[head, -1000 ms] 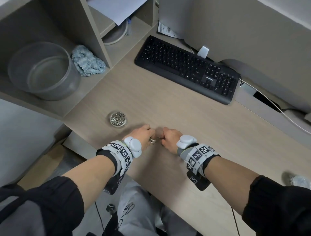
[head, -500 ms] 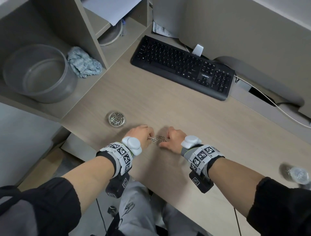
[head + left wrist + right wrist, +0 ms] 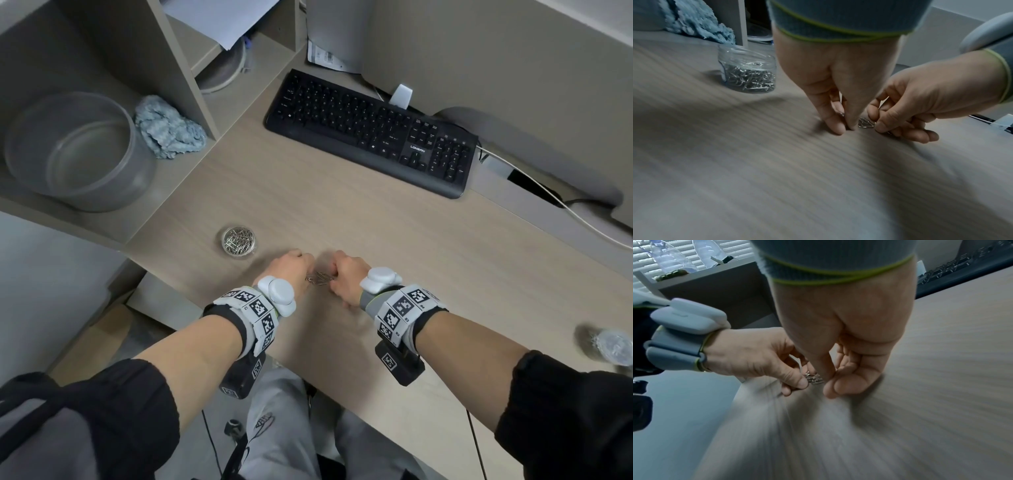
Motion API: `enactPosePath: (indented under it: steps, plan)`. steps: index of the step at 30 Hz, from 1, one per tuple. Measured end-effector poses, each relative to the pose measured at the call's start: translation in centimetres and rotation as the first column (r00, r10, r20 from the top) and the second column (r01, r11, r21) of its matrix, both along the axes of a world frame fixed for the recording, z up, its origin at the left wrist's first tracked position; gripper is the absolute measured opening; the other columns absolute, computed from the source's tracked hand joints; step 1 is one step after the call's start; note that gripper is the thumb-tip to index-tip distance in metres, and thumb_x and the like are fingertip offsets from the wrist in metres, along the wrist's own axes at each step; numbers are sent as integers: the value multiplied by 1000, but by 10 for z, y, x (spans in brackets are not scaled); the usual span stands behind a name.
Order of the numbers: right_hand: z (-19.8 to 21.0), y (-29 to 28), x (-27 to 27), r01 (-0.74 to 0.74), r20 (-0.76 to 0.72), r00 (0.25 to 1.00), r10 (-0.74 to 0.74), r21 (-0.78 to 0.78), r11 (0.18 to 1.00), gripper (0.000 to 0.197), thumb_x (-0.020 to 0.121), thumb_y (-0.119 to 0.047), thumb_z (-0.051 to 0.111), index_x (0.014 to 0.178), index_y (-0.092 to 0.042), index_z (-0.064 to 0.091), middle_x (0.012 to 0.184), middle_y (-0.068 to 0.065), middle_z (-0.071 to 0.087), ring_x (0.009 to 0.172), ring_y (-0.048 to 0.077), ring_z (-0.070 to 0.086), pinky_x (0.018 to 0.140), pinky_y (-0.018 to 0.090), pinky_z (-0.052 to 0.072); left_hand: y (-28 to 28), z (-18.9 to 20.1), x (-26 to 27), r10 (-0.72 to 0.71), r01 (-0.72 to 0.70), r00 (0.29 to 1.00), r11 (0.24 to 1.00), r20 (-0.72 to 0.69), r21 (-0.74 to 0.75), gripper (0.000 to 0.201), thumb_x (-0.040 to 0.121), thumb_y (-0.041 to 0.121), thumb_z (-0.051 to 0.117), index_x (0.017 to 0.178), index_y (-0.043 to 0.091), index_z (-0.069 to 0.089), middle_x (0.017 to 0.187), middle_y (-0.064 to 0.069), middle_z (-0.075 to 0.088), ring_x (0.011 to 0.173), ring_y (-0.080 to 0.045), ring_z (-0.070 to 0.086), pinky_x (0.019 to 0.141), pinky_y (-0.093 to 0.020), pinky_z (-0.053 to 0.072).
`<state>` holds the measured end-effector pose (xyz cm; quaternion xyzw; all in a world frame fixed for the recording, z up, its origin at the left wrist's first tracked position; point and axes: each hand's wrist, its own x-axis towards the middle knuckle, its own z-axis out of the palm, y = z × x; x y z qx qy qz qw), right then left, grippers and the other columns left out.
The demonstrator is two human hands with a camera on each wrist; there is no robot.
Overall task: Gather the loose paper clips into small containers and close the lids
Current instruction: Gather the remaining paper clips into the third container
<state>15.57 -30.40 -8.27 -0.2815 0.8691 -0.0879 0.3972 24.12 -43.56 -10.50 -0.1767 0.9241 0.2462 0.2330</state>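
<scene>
A small bunch of loose silver paper clips lies on the wooden desk near its front edge. My left hand and right hand flank it, fingers curled, thumbs and fingertips pinching at the clips from both sides. In the left wrist view the left hand has its tips pressed on the desk beside the clips, with the right hand opposite. The right wrist view shows the clips between both thumbs. A small clear jar, open and holding many clips, stands to the left.
A black keyboard lies at the back of the desk. A grey pot and a blue cloth sit on the left shelf. A clear round item lies blurred at the far right. A white cable runs along the back right.
Half a second ago the hands were slightly apart with the clips spread between them. Now they have closed in again and the clips sit in a tighter bunch.
</scene>
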Motion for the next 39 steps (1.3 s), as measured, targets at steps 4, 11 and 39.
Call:
enactPosePath:
  steps: [4,11,39]
  plan:
    - [-3,-1,1,4,-39,999,-3,16,1000,21,89,-13,54,108,-7,47,97,17,62,69,32,58,57,35,45,2,2,-1,-7,7,1000,1000,23,-2,17,90,14,61,106,16,58,105,-3,50,84,-28,57,70,-32,45]
    - [-2,3,-1,-12,-50,999,14,43,999,15,89,-16,59,100,-7,58,101,16,66,86,34,63,64,33,44,0,2,-3,-7,5,996,1000,90,21,15,89,12,60,103,17,61,107,-7,55,91,-32,61,77,-35,52]
    - [43,-122,1,-21,76,996,38,-221,975,17,81,-21,64,67,-23,55,69,-4,60,69,18,57,66,27,47,-105,51,32,547,-536,828,837,-121,114,2,84,14,70,86,14,70,94,-6,72,91,-26,66,77,-27,49]
